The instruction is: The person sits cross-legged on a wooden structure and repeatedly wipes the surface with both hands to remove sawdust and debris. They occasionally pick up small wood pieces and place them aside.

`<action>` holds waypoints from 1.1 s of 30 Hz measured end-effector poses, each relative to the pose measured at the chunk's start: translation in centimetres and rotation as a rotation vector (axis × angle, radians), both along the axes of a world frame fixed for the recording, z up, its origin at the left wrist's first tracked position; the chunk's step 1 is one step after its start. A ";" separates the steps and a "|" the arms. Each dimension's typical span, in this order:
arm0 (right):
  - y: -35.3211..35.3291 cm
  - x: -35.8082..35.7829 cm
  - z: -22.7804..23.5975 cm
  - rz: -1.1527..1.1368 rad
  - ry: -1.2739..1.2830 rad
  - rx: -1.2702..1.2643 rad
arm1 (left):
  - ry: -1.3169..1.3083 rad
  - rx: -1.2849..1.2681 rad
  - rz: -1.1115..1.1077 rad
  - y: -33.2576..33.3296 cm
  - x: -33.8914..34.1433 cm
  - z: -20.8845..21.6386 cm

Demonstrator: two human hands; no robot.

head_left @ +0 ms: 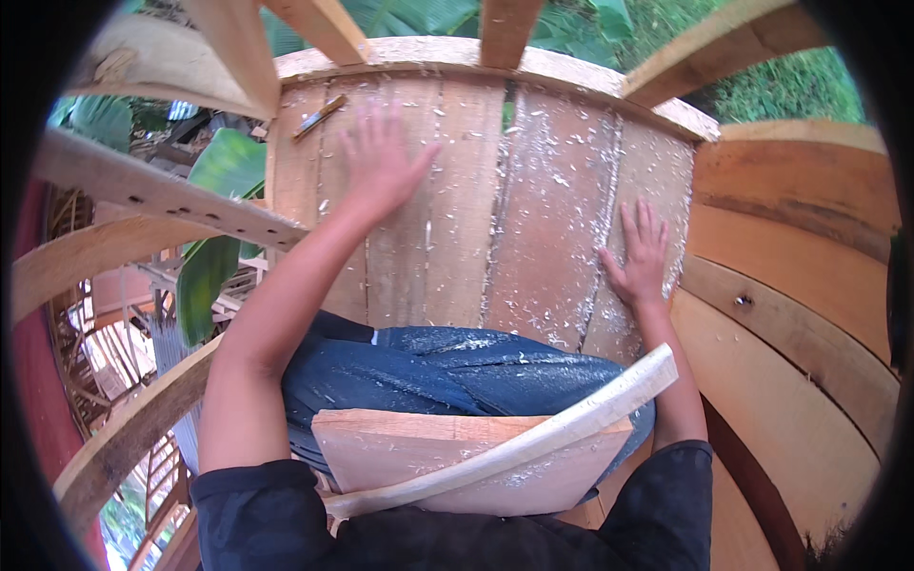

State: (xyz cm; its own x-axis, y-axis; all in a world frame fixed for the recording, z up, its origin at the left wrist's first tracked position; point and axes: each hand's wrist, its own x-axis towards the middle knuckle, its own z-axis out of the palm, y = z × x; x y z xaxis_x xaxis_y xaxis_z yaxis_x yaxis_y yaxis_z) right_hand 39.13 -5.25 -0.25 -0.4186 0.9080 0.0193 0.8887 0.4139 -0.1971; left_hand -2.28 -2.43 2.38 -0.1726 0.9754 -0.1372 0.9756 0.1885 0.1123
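Note:
My left hand (384, 164) is over the far left part of the plank floor (562, 209), fingers spread and slightly blurred, with nothing in it. Whether its palm touches the wood I cannot tell. Just left of its fingertips lies a thin brown stick-like object (319, 117), its kind unclear. Farther right, my right hand (640, 255) rests flat on the planks near their right edge, fingers apart, holding nothing. Across my lap lies a flat wooden board (371, 447), and a pale, curved strip of wood (533, 440) slants over it toward my right forearm.
Wood shavings are scattered over the planks and my blue trousers (428, 366). A raised wooden rim (419, 55) and upright posts (509, 33) border the far side. Curved side planks (790, 200) wall the right. Beams (162, 186) with gaps between them stand left, beside banana leaves (228, 164).

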 end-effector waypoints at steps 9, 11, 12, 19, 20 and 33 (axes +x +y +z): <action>0.1 1.5 -0.1 -0.324 0.080 0.042 | 0.053 0.050 -0.632 -3.3 4.1 -0.2; -0.6 0.3 -0.8 -0.286 0.016 -0.009 | 0.040 0.032 -0.715 -3.1 5.9 0.6; -1.0 -0.5 -0.8 -0.268 -0.020 -0.035 | -0.016 0.034 -0.816 -3.3 6.8 0.5; -1.6 0.2 2.1 -0.046 -0.028 -0.016 | -0.518 -0.046 -1.567 -6.1 14.2 -2.3; -2.1 0.6 2.2 -0.057 -0.039 -0.018 | -0.543 -0.041 -1.621 -6.5 15.3 -3.1; -4.5 3.2 -0.5 -0.149 -0.040 -0.051 | 0.014 0.044 -0.906 -2.1 12.9 -1.2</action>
State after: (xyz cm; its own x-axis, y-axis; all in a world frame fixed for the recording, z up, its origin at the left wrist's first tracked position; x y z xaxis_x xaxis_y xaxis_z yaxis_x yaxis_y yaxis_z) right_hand 42.34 -9.77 -0.78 -0.2789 0.9594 -0.0427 0.9471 0.2675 -0.1773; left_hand 10.67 -4.51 1.18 0.6620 0.7427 -0.1005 0.7495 -0.6560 0.0886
